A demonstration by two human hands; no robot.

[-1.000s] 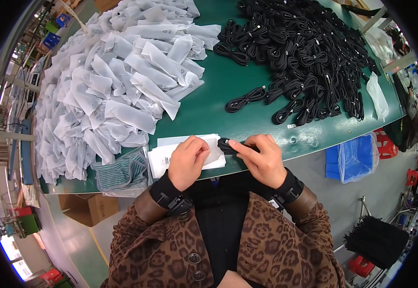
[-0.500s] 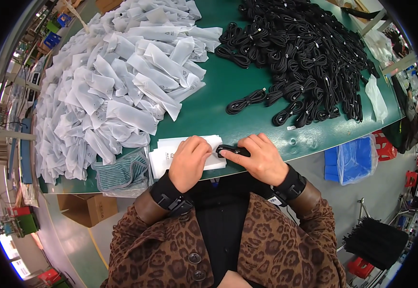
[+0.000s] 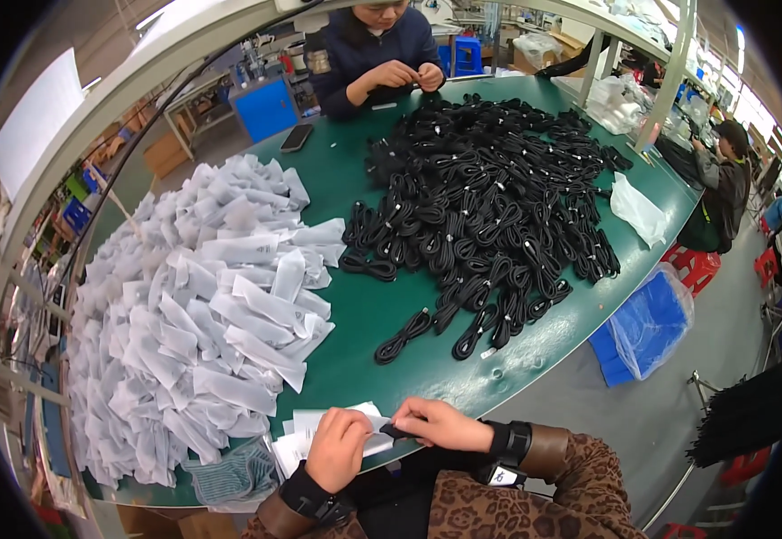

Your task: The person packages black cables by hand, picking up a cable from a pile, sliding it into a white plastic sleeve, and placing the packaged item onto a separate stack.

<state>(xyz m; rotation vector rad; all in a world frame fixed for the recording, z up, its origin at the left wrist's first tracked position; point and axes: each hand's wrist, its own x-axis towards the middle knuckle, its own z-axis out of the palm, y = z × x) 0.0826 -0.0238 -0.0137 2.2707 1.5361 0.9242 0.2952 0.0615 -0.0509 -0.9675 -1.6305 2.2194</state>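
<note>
Pinching a coiled black cable in the head view, the right hand has its grip closed on the bundle, much of which the fingers hide. The cable is between the two hands, near the front edge of the green worktop. The left hand has thumb and fingertips drawn together, seemingly on the edge of a white bag just beside the cable. The cable should be light, springy and hard to harm, best held around the middle of its coil. The bag looks thin, limp and slippery, best pinched at its rim.
</note>
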